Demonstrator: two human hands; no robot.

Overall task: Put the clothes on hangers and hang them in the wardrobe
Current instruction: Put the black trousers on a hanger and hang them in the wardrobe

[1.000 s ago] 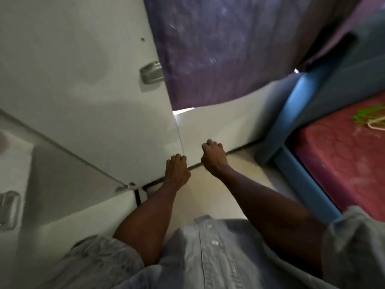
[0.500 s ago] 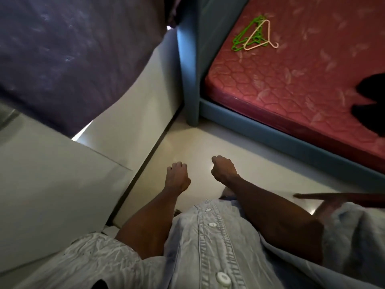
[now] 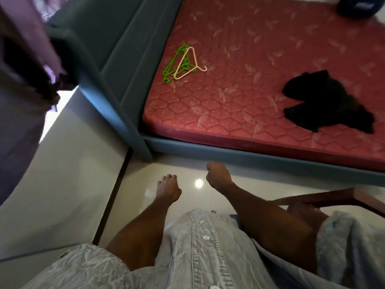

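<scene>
Since a second ago the view has swung from the wardrobe to the bed. Both the left hand [image 3: 169, 187] and right hand [image 3: 218, 177] hang curled, holding nothing. Tangled hangers [image 3: 181, 66] and a crumpled black garment [image 3: 327, 101] lie well apart on the mattress [image 3: 250, 49]; grabbing one hanger may drag the others.

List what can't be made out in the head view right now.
- Green hangers: stacked under the pale hanger, count unclear.
- Black garment: crumpled on the mattress, type unreadable.
- Dark object: cut off by the top edge.
- Wardrobe interior: out of frame.
- Left hand and right hand: fingers curled; palms face away.
</scene>
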